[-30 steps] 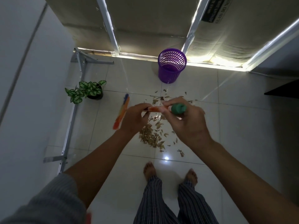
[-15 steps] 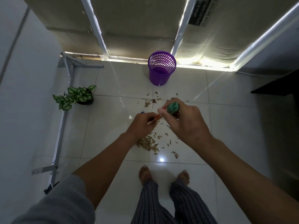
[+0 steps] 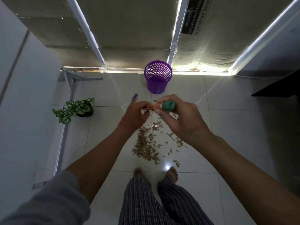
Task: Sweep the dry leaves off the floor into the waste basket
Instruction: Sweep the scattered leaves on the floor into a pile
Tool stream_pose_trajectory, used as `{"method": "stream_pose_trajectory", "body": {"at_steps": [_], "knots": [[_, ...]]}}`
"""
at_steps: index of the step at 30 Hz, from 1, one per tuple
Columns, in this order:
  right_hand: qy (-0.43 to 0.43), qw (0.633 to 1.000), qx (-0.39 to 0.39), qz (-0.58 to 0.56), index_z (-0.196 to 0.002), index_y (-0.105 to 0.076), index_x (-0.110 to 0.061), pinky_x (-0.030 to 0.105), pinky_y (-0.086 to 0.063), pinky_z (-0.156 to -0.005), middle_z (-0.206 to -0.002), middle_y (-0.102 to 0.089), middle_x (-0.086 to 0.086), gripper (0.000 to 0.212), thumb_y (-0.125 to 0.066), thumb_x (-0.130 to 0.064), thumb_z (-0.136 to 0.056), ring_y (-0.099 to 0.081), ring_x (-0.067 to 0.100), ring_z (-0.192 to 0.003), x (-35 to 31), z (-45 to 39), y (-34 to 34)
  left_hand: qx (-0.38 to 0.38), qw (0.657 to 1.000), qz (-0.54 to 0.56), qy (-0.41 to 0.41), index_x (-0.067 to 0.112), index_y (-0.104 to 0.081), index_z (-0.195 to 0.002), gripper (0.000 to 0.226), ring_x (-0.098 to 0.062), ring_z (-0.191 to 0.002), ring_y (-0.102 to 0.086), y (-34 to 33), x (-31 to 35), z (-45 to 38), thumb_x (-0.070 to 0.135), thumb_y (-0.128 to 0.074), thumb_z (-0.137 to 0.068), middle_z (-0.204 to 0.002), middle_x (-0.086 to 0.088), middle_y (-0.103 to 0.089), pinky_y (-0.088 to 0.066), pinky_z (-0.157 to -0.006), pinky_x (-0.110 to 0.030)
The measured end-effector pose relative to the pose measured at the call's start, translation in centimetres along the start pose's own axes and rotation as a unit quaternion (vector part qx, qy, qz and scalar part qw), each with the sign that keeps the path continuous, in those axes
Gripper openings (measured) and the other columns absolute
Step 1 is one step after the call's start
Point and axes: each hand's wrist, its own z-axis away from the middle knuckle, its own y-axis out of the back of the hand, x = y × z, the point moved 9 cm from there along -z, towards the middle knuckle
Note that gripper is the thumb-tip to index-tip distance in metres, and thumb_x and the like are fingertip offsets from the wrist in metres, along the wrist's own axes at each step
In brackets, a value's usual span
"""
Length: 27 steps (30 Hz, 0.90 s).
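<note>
Dry brown leaves (image 3: 146, 146) lie in a loose heap on the white tiled floor, just ahead of my bare feet. The purple mesh waste basket (image 3: 156, 86) stands upright beyond them, by the bright gap under the wall. My left hand (image 3: 135, 114) and right hand (image 3: 181, 122) are raised together above the leaves, both closed on a thin orange sweeping stick. Its green end cap (image 3: 168, 105) sticks out of my right fist. A blue and orange length of the stick (image 3: 134, 98) shows past my left hand. The sweeping end is hidden.
A small potted plant (image 3: 76, 109) with green-and-white leaves sits on the floor at the left, next to a white metal frame (image 3: 65, 127) along the wall. A dark piece of furniture (image 3: 276, 90) juts in at the right. Open tiles lie between leaves and basket.
The view has shifted, so the basket and leaves sit differently in frame. Both hands keep hold of the stick, which has turned; its blue and orange length shows above my left hand again.
</note>
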Motion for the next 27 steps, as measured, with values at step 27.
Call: {"method": "stream_pose_trajectory", "body": {"at_steps": [27], "knots": [[-0.042, 0.990, 0.114, 0.067, -0.112, -0.065, -0.008, 0.028, -0.061, -0.079, -0.097, -0.074, 0.004, 0.021, -0.069, -0.019, -0.094, -0.072, 0.010, -0.088, 0.7, -7.1, 2.0, -0.076, 0.994, 0.053, -0.063, 0.015, -0.068, -0.103, 0.019, -0.009, -0.083, -0.066, -1.3, -2.1, -9.3, 0.012, -0.067, -0.084, -0.092, 0.002, -0.072, -0.048, -0.075, -0.018]]}}
